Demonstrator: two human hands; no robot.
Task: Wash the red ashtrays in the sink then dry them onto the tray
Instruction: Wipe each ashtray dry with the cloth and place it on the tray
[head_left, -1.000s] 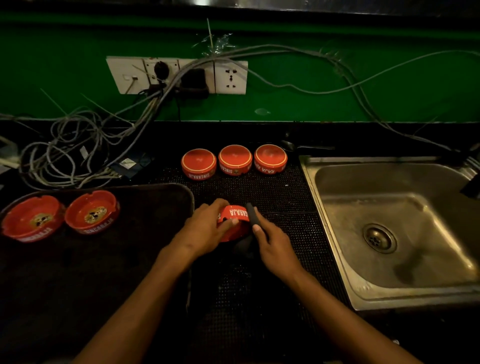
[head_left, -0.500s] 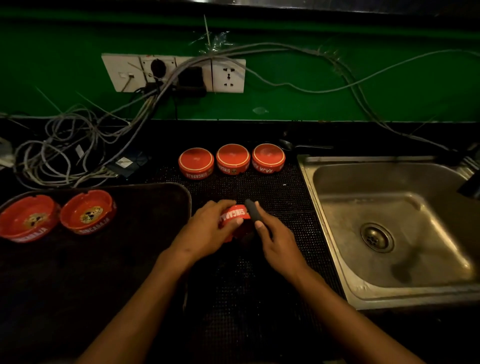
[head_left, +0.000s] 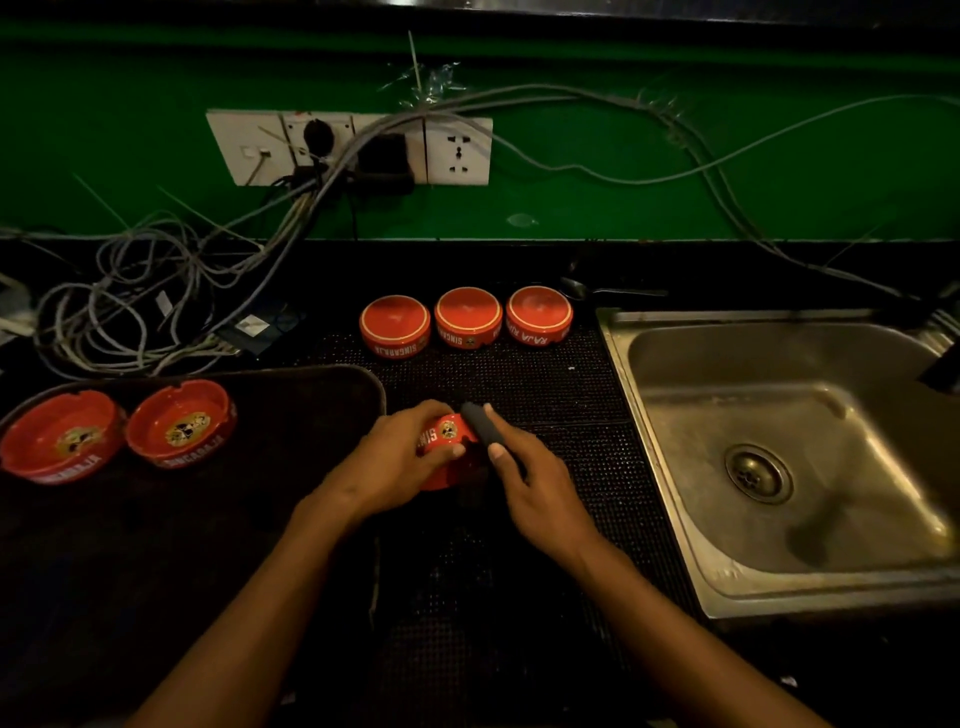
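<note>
My left hand (head_left: 392, 460) grips a red ashtray (head_left: 445, 441) tilted on its side above the black dotted mat (head_left: 519, 395). My right hand (head_left: 540, 488) holds a dark cloth (head_left: 480, 426) against the ashtray's rim. Two red ashtrays (head_left: 62, 434) (head_left: 179, 421) sit upright at the far left of the dark tray (head_left: 311, 384). Three more red ashtrays (head_left: 396, 325) (head_left: 468, 314) (head_left: 539, 312) stand upside down in a row at the back of the mat. The steel sink (head_left: 779, 467) is at the right.
A tangle of grey cables (head_left: 130, 312) lies at the back left under wall sockets (head_left: 353, 148) on the green wall. A spoon (head_left: 597, 291) rests behind the sink. The sink's rim (head_left: 623, 415) borders the mat on the right.
The ashtray has turned in my left hand, with its printed side rotating. My right hand with the cloth has shifted slightly along the rim.
</note>
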